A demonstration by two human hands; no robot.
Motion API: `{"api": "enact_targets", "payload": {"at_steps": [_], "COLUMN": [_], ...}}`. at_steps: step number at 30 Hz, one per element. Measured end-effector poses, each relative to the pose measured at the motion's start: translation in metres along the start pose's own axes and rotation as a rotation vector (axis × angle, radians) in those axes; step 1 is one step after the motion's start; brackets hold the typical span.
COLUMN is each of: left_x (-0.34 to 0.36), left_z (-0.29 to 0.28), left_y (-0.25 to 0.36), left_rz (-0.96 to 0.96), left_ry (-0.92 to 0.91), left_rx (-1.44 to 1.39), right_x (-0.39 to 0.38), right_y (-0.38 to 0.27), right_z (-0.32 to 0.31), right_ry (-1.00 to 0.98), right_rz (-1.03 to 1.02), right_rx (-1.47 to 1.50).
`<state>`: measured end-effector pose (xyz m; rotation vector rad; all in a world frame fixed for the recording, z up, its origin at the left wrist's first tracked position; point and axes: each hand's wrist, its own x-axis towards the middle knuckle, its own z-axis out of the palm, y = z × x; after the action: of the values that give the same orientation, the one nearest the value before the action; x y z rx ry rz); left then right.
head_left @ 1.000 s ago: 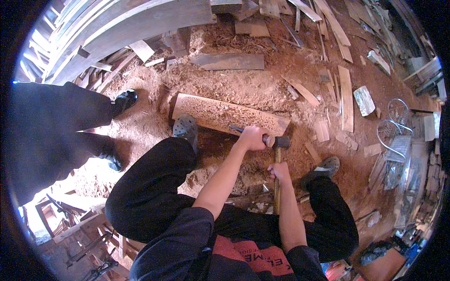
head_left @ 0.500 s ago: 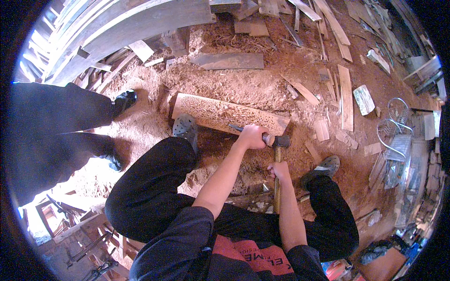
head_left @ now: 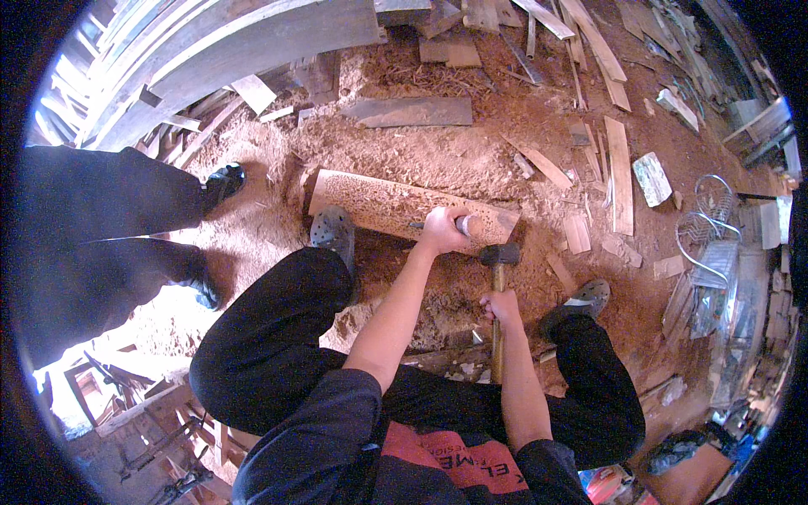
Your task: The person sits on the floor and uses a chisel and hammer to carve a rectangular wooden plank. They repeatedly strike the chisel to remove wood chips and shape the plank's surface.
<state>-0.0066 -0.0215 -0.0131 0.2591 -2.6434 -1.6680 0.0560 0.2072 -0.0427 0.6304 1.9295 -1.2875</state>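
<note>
A long pale wooden board [head_left: 362, 189] with a dense, rough carved pattern lies on the dirt in front of me, beside my left grey clog. My left hand [head_left: 446, 229] grips a chisel [head_left: 463, 225] over the board, its blade pointing left toward the carving and its round butt showing at the right. My right hand [head_left: 500, 305] is closed around the wooden handle of a hammer [head_left: 499, 256]; the dark head is just below and right of the chisel, apart from it.
A person in dark trousers [head_left: 118, 189] stands at my left. Stacked planks [head_left: 261, 38] fill the upper left; loose wood strips [head_left: 621, 177] and a pale block [head_left: 652, 179] lie rightward on the dirt floor [head_left: 404, 143]. A metal wire chair [head_left: 709, 252] stands at the far right.
My left hand has moved up and slightly left along the board with the chisel, opening a gap between its butt and the hammer head. My right hand has hardly moved.
</note>
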Motion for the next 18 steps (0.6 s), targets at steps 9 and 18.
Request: {"api": "enact_targets", "payload": {"at_steps": [9,18], "left_x": [-0.006,0.004], "left_z": [0.008,-0.004], "left_y": [-0.003,-0.013], "left_rz": [0.114,0.052], "left_ry": [0.018,0.046], "left_rx": [0.107,-0.124], "right_x": [-0.047,-0.178], "right_y": [-0.056,-0.174], "right_z": [-0.018,-0.067], "right_ry": [0.071,0.059], "right_rz": [-0.065,-0.856], "right_rx": [0.151,0.705]}}
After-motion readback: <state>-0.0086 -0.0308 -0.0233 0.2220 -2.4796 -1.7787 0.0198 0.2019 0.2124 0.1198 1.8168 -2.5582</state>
